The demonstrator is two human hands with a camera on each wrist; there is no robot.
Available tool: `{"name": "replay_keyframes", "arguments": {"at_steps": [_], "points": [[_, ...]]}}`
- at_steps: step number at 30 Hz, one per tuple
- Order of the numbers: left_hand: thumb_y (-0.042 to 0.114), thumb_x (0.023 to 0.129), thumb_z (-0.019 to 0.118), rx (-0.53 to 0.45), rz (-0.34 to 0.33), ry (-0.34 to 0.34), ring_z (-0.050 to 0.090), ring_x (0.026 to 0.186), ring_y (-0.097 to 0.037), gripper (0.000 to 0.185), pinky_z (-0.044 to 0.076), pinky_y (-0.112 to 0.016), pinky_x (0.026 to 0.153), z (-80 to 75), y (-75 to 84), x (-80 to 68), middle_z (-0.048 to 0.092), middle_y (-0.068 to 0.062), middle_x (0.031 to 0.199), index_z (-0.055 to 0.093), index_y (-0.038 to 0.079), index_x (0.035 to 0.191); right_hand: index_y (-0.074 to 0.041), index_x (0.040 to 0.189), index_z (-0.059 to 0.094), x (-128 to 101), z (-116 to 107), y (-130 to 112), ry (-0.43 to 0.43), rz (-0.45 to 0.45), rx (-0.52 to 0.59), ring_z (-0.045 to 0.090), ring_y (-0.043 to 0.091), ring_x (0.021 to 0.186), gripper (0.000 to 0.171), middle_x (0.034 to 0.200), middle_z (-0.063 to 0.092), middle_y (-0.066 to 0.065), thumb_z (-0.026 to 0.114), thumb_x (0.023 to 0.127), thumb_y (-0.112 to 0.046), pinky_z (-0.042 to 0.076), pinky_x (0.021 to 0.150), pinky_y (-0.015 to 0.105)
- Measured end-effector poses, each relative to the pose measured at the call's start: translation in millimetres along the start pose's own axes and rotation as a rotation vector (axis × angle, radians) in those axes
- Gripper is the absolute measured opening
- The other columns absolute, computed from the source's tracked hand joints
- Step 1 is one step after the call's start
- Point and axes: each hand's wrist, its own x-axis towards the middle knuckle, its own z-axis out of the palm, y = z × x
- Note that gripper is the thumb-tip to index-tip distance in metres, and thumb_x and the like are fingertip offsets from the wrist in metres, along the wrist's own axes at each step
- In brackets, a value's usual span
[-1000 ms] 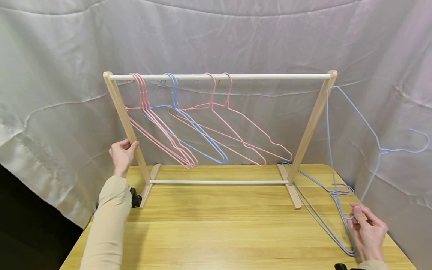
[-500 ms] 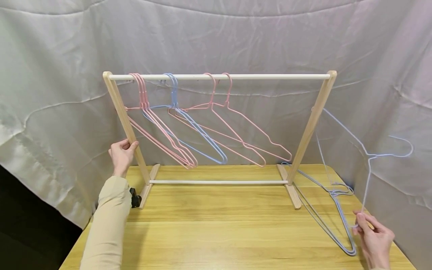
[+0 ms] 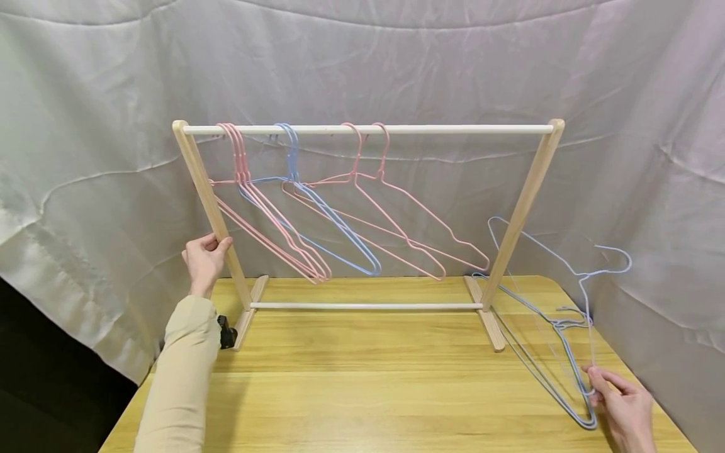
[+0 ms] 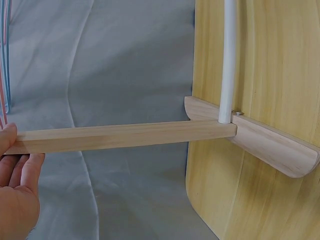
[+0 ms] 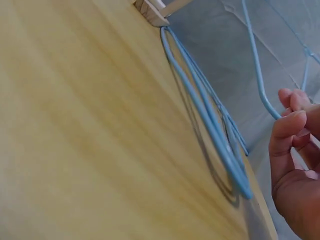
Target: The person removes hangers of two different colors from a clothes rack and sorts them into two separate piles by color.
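Note:
A small wooden rack [image 3: 368, 129] stands on the wooden table [image 3: 362, 384], with several pink and blue wire hangers [image 3: 317, 207] on its top rail. My left hand [image 3: 204, 258] grips the rack's left slanted leg [image 4: 120, 137]. At the table's right edge my right hand [image 3: 617, 406] pinches a corner of a light blue hanger [image 3: 566, 267] and holds it tilted in the air beside the rack's right leg. In the right wrist view my fingers [image 5: 292, 125] close on the blue wire [image 5: 257, 75]. More blue hangers [image 3: 544, 358] lie flat under it.
Grey cloth [image 3: 362, 56] hangs behind and to both sides of the table. A small black object [image 3: 228, 331] sits by the rack's left foot. The rack's foot [image 4: 265, 145] stands close to the table's left edge.
My right hand has swung the light blue hanger down and leftward, from high at the right to low beside the rack's right leg. My left hand has kept its hold.

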Motion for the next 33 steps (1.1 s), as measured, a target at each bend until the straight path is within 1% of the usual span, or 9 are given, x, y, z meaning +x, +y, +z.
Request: {"name": "replay_keyframes", "arguments": {"at_steps": [3, 8, 12, 15, 17, 22, 25, 30, 33], "points": [[0.022, 0.095, 0.069, 0.0, -0.008, -0.002, 0.045, 0.065, 0.022, 0.036, 0.04, -0.003, 0.068, -0.3, 0.2, 0.2, 0.071, -0.021, 0.119, 0.07, 0.001, 0.125, -0.016, 0.086, 0.084, -1, -3, 2, -0.017, 0.048, -0.053, 0.053, 0.004, 0.041, 0.028, 0.076, 0.078, -0.011, 0.064, 0.095, 0.002, 0.041, 0.039, 0.019], [0.023, 0.095, 0.07, -0.002, -0.015, -0.004, 0.046, 0.067, 0.02, 0.037, 0.04, -0.004, 0.069, -0.7, 0.6, -0.3, 0.071, -0.021, 0.119, 0.07, 0.002, 0.125, -0.019, 0.085, 0.083, -4, -7, 1, -0.044, 0.106, -0.093, 0.049, 0.006, 0.039, 0.031, 0.075, 0.078, -0.011, 0.063, 0.096, 0.0, 0.038, 0.038, 0.023], [0.024, 0.095, 0.07, 0.001, -0.02, 0.001, 0.046, 0.068, 0.019, 0.037, 0.04, -0.005, 0.071, -1.3, 0.6, -0.5, 0.071, -0.02, 0.119, 0.07, 0.002, 0.125, -0.032, 0.079, 0.081, -7, -8, -5, 0.001, 0.217, -0.221, 0.048, 0.002, 0.04, 0.03, 0.072, 0.076, -0.018, 0.067, 0.096, -0.011, 0.039, 0.037, 0.021], [0.024, 0.096, 0.069, 0.008, -0.02, 0.003, 0.045, 0.069, 0.019, 0.036, 0.039, -0.006, 0.075, -1.4, 0.1, -0.2, 0.071, -0.02, 0.119, 0.07, 0.003, 0.125, -0.039, 0.073, 0.078, -8, -7, -7, 0.038, 0.281, -0.305, 0.049, -0.001, 0.042, 0.032, 0.07, 0.074, -0.022, 0.07, 0.095, -0.018, 0.042, 0.038, 0.019], [0.023, 0.096, 0.069, 0.008, -0.016, 0.006, 0.045, 0.069, 0.019, 0.035, 0.039, -0.007, 0.077, -1.4, -0.2, -0.3, 0.071, -0.02, 0.118, 0.071, 0.003, 0.124, -0.041, 0.07, 0.076, -8, -6, -8, 0.059, 0.288, -0.339, 0.05, -0.002, 0.043, 0.034, 0.066, 0.073, -0.022, 0.071, 0.094, -0.018, 0.043, 0.039, 0.018], [0.022, 0.096, 0.069, 0.007, -0.007, 0.007, 0.046, 0.067, 0.021, 0.035, 0.039, -0.007, 0.076, -1.7, -0.9, -0.2, 0.071, -0.021, 0.117, 0.071, 0.002, 0.124, -0.041, 0.066, 0.075, -7, -5, -6, 0.097, 0.287, -0.378, 0.051, -0.001, 0.044, 0.035, 0.059, 0.069, -0.019, 0.073, 0.093, -0.019, 0.043, 0.041, 0.019], [0.023, 0.096, 0.069, 0.009, -0.014, 0.003, 0.046, 0.068, 0.02, 0.035, 0.039, -0.008, 0.077, -2.2, -0.5, -0.1, 0.071, -0.02, 0.118, 0.071, 0.003, 0.124, -0.042, 0.065, 0.073, -5, -5, -6, 0.111, 0.298, -0.406, 0.052, -0.001, 0.047, 0.036, 0.059, 0.069, -0.02, 0.073, 0.092, -0.019, 0.044, 0.042, 0.02], [0.025, 0.096, 0.069, 0.017, -0.019, 0.003, 0.046, 0.073, 0.016, 0.036, 0.04, -0.01, 0.08, -2.1, 0.8, -0.2, 0.071, -0.018, 0.118, 0.071, 0.004, 0.125, -0.043, 0.067, 0.073, -5, -6, -4, 0.077, 0.276, -0.416, 0.059, -0.005, 0.056, 0.038, 0.062, 0.069, -0.024, 0.07, 0.094, -0.016, 0.048, 0.048, 0.019], [0.024, 0.096, 0.069, 0.013, -0.01, 0.003, 0.046, 0.072, 0.017, 0.035, 0.039, -0.008, 0.078, -1.5, 1.0, -0.4, 0.071, -0.019, 0.118, 0.071, 0.003, 0.124, -0.044, 0.068, 0.072, -7, -4, -5, 0.069, 0.28, -0.438, 0.058, -0.005, 0.056, 0.039, 0.064, 0.068, -0.025, 0.07, 0.094, -0.016, 0.048, 0.047, 0.019]]}}
